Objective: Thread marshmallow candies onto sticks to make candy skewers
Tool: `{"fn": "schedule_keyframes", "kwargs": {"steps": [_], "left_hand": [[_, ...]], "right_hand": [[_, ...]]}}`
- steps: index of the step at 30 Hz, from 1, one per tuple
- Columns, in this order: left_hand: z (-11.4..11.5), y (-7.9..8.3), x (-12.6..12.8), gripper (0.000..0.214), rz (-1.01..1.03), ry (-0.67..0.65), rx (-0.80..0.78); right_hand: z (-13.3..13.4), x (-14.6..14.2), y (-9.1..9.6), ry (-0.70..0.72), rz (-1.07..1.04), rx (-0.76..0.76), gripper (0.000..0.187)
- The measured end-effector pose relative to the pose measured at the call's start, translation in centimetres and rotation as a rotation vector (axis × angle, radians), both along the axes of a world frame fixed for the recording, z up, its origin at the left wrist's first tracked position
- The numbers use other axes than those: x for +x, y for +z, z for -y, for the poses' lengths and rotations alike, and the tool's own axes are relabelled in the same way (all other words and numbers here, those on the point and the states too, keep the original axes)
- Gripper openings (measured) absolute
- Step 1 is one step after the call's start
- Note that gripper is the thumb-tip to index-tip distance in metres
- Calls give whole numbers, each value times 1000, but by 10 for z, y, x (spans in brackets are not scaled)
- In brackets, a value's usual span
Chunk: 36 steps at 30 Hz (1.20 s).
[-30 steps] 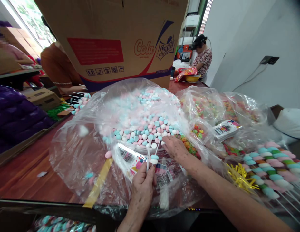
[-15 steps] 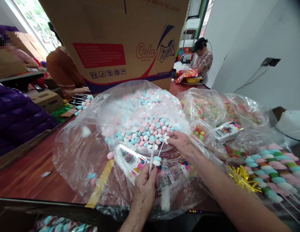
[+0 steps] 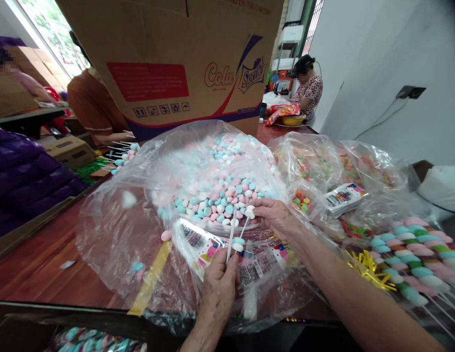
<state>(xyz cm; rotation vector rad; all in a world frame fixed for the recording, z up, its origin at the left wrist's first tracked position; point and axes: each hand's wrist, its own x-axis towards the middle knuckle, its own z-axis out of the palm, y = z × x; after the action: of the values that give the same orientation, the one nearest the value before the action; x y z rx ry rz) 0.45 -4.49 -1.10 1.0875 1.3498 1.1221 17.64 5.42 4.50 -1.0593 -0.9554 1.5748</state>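
My left hand [image 3: 220,278] is closed around thin white sticks [image 3: 231,233]; one of them carries a blue and a white marshmallow [image 3: 238,244] low down, just above my fingers. My right hand [image 3: 273,214] pinches a white marshmallow [image 3: 249,211] at the upper tip of that stick. Just beyond both hands lies a large clear plastic bag [image 3: 113,234] with a heap of pink, blue and white marshmallows [image 3: 220,203]. Printed wrappers [image 3: 201,239] lie under and beside my left hand.
A tall cardboard box [image 3: 168,63] stands behind the bag. Finished marshmallow skewers [image 3: 418,259] and gold ties [image 3: 372,271] are at right, below bags of gummy candy [image 3: 311,161]. More skewers [image 3: 124,159] lie at left. A co-worker [image 3: 308,88] sits at the far end.
My right hand has brought the white marshmallow onto or against the stick's tip, shifting slightly. My left hand stays nearly still. The view has shifted slightly.
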Motion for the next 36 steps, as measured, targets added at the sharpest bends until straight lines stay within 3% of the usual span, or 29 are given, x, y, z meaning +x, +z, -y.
{"fn": "schedule_keyframes", "kwargs": {"steps": [7,18,29,36], "left_hand": [[0,2,0,31,6,-3,2],[1,0,0,31,11,-2,-4],[2,-4,-2,27,-4,10,15],[1,-10,-2,30,5,4,42]], "right_hand": [[0,2,-8,36,101,51,27],[13,4,-8,43,757,527,32],[24,-3,-26,-20,988,891,37],[36,-12,-35,42,1081,1054,40]]}}
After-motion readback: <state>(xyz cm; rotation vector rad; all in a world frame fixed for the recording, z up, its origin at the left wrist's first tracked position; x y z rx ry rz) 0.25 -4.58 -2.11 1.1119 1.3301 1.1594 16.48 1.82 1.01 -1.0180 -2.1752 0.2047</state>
